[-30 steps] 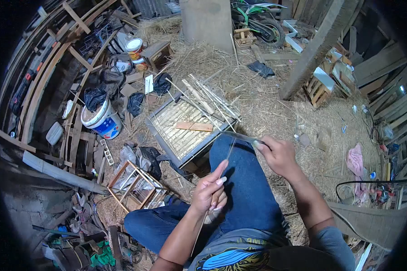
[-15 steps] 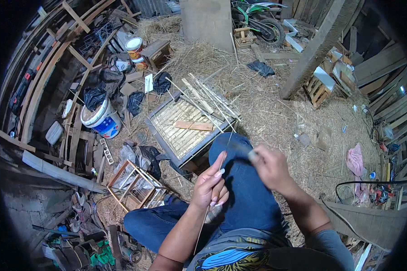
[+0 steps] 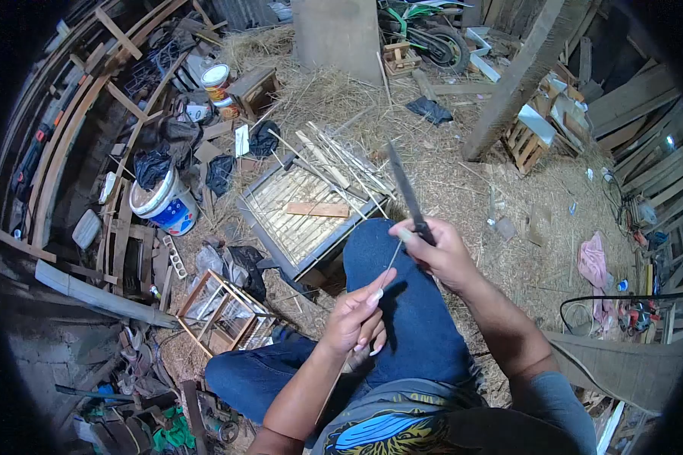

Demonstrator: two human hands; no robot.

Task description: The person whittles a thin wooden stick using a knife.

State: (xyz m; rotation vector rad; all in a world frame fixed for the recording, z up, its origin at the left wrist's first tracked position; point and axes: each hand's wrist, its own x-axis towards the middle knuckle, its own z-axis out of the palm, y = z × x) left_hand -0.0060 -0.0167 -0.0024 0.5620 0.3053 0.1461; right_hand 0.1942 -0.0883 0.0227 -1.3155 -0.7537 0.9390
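Note:
My right hand (image 3: pixel 444 256) is closed around the black handle of a knife (image 3: pixel 405 182), whose blade points up and away from me above my raised knee. A thin wooden strip (image 3: pixel 394 256) runs from the thumb of that hand down to my left hand (image 3: pixel 355 318). The fingers of my left hand are wrapped round the strip, and its lower end trails back along my forearm. Beyond my knee stands a low, dark-framed slatted surface (image 3: pixel 269 220), with a short plank (image 3: pixel 317 208) and several loose sticks (image 3: pixel 334 163) lying on it.
To the left are a small wooden frame (image 3: pixel 205 307), a white bucket (image 3: pixel 184 211) and black plastic bags (image 3: pixel 220 174). A wooden post (image 3: pixel 508 98) rises at the right. Straw and shavings cover the floor. A motorbike wheel (image 3: pixel 449 51) shows at the back.
The knife, blurred in front of my right hand before, now points upward and shows clearly. My right hand has moved slightly up and left, meeting the strip. My left hand keeps its hold.

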